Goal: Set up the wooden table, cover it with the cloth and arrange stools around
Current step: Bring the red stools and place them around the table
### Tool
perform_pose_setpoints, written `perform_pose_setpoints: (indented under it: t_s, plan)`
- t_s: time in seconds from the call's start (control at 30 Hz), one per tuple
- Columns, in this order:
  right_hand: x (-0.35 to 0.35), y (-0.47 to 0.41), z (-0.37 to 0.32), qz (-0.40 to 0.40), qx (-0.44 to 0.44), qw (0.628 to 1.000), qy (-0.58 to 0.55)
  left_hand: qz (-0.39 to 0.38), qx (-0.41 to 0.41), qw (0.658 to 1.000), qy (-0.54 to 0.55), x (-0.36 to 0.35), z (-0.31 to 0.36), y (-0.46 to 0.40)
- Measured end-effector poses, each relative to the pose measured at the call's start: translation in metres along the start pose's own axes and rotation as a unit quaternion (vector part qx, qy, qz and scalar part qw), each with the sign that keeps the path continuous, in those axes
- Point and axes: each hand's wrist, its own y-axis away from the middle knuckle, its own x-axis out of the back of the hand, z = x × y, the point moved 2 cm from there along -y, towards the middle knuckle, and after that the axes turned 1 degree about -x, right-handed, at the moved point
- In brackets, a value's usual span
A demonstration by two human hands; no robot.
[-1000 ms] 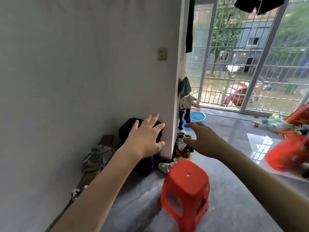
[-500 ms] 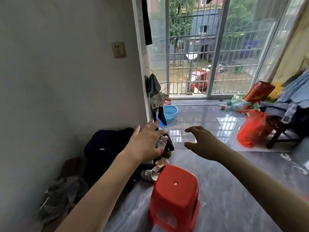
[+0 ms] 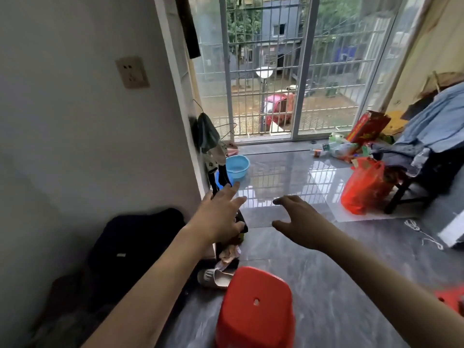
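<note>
A red plastic stool stands upright on the grey floor at the bottom centre, below and between my arms. My left hand is stretched forward with fingers spread and holds nothing, near the wall corner. My right hand reaches out beside it, fingers loosely bent, empty. Part of a second red stool shows at the right edge. No wooden table or cloth can be made out.
A white wall fills the left. Dark bags and a slipper lie at its foot. A blue basin, a red plastic bag and a dark chair piled with clothes stand by the barred glass doors.
My view has swung right, away from the wall and toward the glass doors. Both hands stay outstretched and empty. The red stool has slid lower in view.
</note>
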Motion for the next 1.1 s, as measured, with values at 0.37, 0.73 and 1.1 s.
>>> perform_pose_setpoints:
  t_s: [0.37, 0.73, 1.1]
  plan:
    - [-0.025, -0.01, 0.039, 0.057, -0.171, 0.984, -0.016, -0.068, -0.179, 0.981, -0.003, -0.05, -0.009, -0.093]
    - [-0.166, -0.009, 0.074, 0.053, -0.328, 0.94, -0.077, -0.121, -0.236, 0.963, 0.037, -0.182, -0.037, -0.135]
    - [-0.345, -0.016, 0.145, -0.008, -0.386, 0.917, -0.102, -0.196, -0.172, 0.96, 0.098, -0.382, -0.053, -0.114]
